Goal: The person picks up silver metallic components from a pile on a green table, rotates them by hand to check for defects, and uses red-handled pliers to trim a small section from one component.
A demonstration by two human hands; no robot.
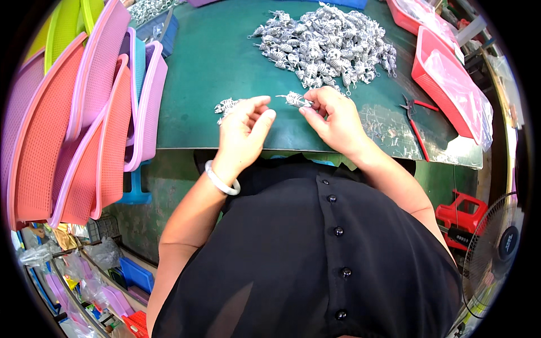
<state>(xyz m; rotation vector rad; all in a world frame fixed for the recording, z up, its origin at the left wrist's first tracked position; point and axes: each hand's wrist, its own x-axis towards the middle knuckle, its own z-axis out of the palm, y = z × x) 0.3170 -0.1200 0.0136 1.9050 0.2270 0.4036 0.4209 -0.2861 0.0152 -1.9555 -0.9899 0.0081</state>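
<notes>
My right hand pinches a small silver skeleton-like charm between thumb and fingertips, just above the green table. A thin wire or ring end sticks out from the charm toward my left hand. My left hand is open, thumb and forefinger apart, with nothing visible between them. Beside its knuckles a few similar charms lie on the table, partly covered by the hand. Beyond my hands is a large heap of the same silver charms.
Red-handled pliers lie at the right of the green table, near a red plastic basket lined with clear bags. Stacked pink, purple and coral baskets crowd the left. A blue bin stands behind them. A fan is at lower right.
</notes>
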